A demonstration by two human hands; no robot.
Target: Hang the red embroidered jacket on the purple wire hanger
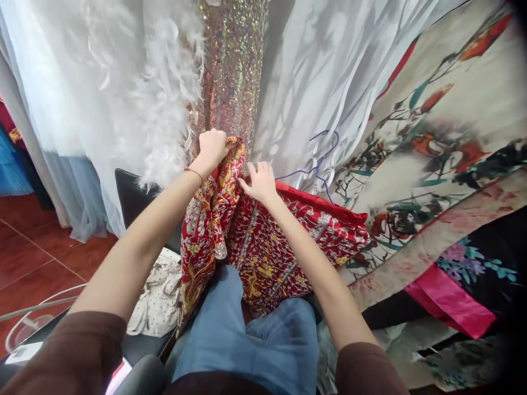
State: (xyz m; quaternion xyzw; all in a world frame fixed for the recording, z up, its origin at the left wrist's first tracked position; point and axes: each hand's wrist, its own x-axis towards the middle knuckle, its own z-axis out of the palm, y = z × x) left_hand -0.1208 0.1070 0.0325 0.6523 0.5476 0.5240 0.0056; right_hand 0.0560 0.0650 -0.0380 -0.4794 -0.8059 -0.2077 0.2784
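A red garment (272, 258) with gold and silver embroidery lies spread over my knees, its left part bunched up. My left hand (213, 149) is closed on the upper edge of the bunched part. Beside it, my right hand (260, 181) rests at the top edge of the garment with its fingers apart. A purple hanger (319, 167) shows just behind the garment's upper right edge; part of it is hidden by the cloth.
White gowns (321, 71), a feathered dress (164, 99), a sequined dress (234, 66) and a floral garment (448, 131) hang ahead. White dotted cloth (156, 302) lies at the left, above red floor tiles (37, 247).
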